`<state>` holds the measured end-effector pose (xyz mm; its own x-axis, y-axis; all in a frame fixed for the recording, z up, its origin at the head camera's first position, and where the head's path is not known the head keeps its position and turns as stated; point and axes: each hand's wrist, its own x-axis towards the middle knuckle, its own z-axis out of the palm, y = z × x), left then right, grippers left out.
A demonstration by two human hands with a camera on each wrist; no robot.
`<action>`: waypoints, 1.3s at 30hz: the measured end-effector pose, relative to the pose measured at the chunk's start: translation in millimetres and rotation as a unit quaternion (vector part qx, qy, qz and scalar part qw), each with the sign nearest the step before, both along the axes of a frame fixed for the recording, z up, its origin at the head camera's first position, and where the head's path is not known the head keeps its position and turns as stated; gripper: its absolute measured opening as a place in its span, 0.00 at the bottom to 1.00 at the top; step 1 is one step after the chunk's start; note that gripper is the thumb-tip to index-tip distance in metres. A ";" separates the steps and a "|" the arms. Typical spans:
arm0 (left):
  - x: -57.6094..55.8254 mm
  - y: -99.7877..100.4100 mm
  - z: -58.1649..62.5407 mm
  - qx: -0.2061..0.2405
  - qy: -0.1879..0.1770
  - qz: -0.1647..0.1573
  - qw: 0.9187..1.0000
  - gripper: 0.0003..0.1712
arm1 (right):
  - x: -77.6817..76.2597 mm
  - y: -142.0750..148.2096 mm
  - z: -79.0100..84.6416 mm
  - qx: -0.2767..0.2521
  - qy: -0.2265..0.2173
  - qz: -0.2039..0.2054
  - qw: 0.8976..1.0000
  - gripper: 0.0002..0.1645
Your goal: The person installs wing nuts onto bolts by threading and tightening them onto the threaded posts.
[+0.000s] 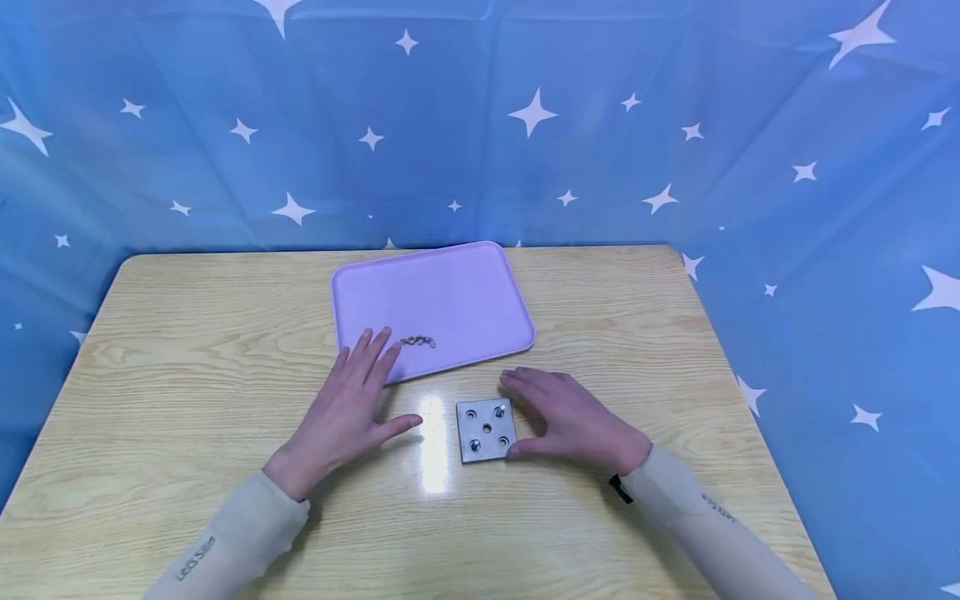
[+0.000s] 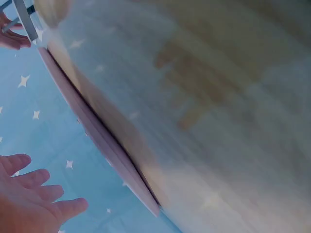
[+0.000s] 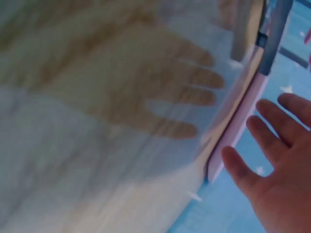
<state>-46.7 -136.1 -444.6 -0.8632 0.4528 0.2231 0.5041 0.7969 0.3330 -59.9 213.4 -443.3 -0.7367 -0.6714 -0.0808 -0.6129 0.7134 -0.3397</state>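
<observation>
A square grey metal block [image 1: 486, 442] lies on the table with several holes in its top face. Two shiny metal pins [image 1: 476, 446] stand up in holes at opposite corners. My right hand [image 1: 570, 421] hovers at the block's right edge, fingers spread and holding nothing. To the left of the block, my left hand [image 1: 341, 425] is spread with nothing in it, its fingertips over the near edge of a purple tray [image 1: 435, 292]. Several small metal parts [image 1: 417, 341] lie in a row in the tray, just right of those fingertips.
The wood-grain table [image 1: 202, 350] has rounded far corners. Behind it and along the right hangs a blue cloth [image 1: 450, 150] with white stars. In both wrist views the tray's thin edge [image 2: 104, 138] and blurred reflections of the hands on the tabletop appear.
</observation>
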 end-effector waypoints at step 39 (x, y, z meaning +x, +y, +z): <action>10.1 43.0 -3.3 -0.027 -0.127 -0.080 0.988 0.61 | -3.8 -63.2 -0.4 0.033 0.020 0.019 0.999 0.55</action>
